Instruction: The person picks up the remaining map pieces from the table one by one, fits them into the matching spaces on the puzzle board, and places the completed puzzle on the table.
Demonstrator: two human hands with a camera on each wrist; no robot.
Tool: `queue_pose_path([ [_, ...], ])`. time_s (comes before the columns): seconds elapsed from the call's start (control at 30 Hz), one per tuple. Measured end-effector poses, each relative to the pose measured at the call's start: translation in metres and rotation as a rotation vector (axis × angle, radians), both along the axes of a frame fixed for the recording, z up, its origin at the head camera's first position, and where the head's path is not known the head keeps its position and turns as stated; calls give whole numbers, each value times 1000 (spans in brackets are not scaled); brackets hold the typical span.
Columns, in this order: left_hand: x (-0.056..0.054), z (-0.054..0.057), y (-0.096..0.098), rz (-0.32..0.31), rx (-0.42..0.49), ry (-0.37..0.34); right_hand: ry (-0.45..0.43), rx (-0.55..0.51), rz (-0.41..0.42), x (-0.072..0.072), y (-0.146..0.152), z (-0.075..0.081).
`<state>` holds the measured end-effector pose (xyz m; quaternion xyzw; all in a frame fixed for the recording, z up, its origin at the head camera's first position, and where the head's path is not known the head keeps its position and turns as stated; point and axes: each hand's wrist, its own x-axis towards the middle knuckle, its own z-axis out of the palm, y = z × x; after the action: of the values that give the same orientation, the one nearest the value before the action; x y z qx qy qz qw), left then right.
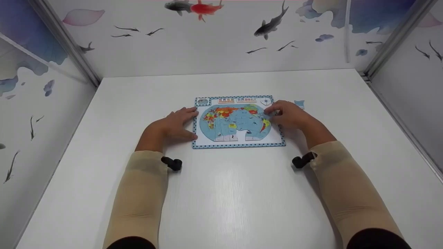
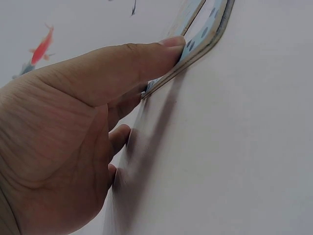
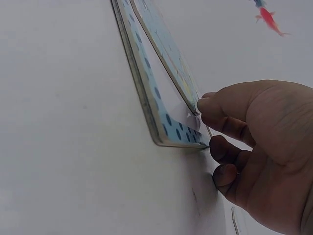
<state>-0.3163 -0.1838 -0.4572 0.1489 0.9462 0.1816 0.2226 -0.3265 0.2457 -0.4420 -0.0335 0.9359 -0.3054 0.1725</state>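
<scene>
A world-map jigsaw puzzle [image 1: 238, 144] lies flat on the table, with a dotted blue border and an oval map. White backing shows through a gap at the map's lower middle. My left hand [image 1: 176, 123] rests at the board's left edge, fingers fairly straight. In the left wrist view the thumb [image 2: 146, 61] touches the border from above. At the map's right edge, my right hand [image 1: 289, 113] has its thumb and index finger curled on a puzzle piece [image 1: 267, 115], mostly covered by the fingertips. Just beyond that hand lies a loose blue puzzle piece [image 1: 299, 103].
The white table [image 1: 225, 193] extends around the board. Printed panels with fish, such as the back wall [image 1: 225, 52], enclose its back and sides. Both wrists carry small black cameras, one of them the left wrist camera [image 1: 173, 164], close above the tabletop.
</scene>
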Motion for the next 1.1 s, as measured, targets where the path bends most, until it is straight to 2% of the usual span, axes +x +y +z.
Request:
queue_pose_path([
  [0.47,1,2,-1,-10,13,-2,-10,6,-64,-5,12,8],
  [0.77,2,3,-1,17,30,-22,62,-22,-87,-9,38,15],
  [0.93,2,1,-1,33,23,-24,92,-65,-145,-11,59,18],
  [1.1,2,2,-1,42,24,-32,77,-106,-213,-10,73,19],
])
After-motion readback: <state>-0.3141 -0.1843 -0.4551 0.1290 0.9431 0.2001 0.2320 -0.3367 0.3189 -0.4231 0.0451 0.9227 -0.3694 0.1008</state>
